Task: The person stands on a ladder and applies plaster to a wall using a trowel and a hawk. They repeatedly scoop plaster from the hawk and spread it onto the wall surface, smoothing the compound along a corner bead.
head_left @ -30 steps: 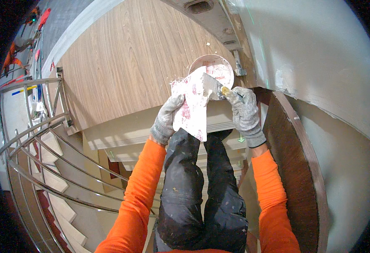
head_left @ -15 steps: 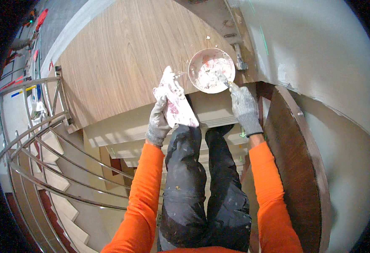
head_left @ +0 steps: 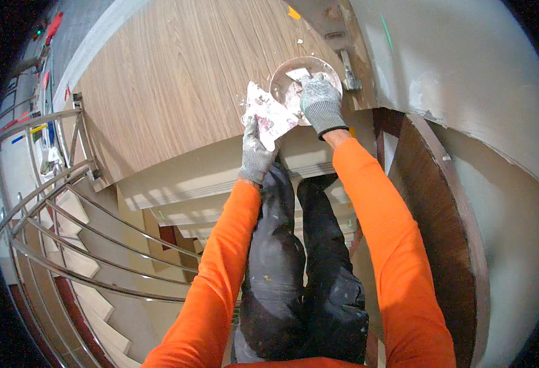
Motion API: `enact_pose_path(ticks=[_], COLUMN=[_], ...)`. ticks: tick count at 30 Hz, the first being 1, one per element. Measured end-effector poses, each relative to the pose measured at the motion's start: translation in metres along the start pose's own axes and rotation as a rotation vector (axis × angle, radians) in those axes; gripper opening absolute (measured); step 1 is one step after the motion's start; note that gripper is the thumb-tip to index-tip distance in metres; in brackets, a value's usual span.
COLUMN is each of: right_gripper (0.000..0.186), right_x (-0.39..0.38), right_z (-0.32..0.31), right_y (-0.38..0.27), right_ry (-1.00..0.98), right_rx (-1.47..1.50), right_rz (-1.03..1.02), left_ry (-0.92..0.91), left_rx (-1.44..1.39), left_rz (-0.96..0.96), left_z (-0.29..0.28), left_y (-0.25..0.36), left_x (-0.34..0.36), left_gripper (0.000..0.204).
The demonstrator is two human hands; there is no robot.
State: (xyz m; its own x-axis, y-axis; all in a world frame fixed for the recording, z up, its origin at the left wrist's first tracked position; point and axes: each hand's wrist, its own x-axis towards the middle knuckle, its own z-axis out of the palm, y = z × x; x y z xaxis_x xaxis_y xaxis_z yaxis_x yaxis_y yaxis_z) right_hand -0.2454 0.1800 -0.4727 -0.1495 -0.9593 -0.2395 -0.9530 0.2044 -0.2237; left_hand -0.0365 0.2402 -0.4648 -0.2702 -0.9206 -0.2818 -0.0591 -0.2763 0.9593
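My left hand (head_left: pixel 256 152), in a grey glove, grips the near-left side of a flat, pale board (head_left: pixel 275 119) smeared with white paste and pink stains. Its far end sits just left of a round bowl (head_left: pixel 323 65) holding whitish paste with pink patches. My right hand (head_left: pixel 319 101), gloved too, reaches into the bowl with its fingers closed on a putty knife. The knife's pale blade (head_left: pixel 297 74) shows by the far-left inner wall; my glove hides its handle and much of the paste. The board's right edge overlaps the bowl's near-left rim.
The bowl stands on a wood-grain landing (head_left: pixel 177 80) with steps below its near edge. Metal railings (head_left: pixel 88 285) curve along the left. A metal bracket (head_left: pixel 350 76) is right of the bowl. A dark curved panel (head_left: pixel 432 227) and a pale wall (head_left: pixel 465 73) border the right.
My right hand has moved left and forward into the bowl with the putty knife. My left hand has brought the board rightward, against the bowl's side, and turned it.
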Motion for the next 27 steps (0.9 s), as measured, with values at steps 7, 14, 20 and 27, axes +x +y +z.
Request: enact_pose_path(ticks=[7, 14, 20, 27], right_gripper=[0.026, 0.024, 0.033, 0.03], right_x=[0.019, 0.022, 0.005, -0.064], right_z=[0.012, -0.01, -0.015, -0.05], right_y=[-0.036, -0.038, 0.01, 0.079], right_ry=[-0.257, -0.289, -0.22, -0.151], right_rx=[-0.127, -0.306, -0.08, 1.02], right_rz=[-0.097, -0.244, -0.31, -0.165], left_ry=[0.096, 0.112, 0.045, 0.008], left_rx=[-0.632, -0.391, 0.149, -0.358], left_rz=[-0.112, -0.082, 0.102, -0.115], left_z=[-0.001, -0.005, -0.005, -0.035], left_y=[-0.032, -0.041, -0.028, 0.006], left_x=[0.025, 0.022, 0.035, 0.02], left_gripper=[0.056, 0.044, 0.042, 0.045])
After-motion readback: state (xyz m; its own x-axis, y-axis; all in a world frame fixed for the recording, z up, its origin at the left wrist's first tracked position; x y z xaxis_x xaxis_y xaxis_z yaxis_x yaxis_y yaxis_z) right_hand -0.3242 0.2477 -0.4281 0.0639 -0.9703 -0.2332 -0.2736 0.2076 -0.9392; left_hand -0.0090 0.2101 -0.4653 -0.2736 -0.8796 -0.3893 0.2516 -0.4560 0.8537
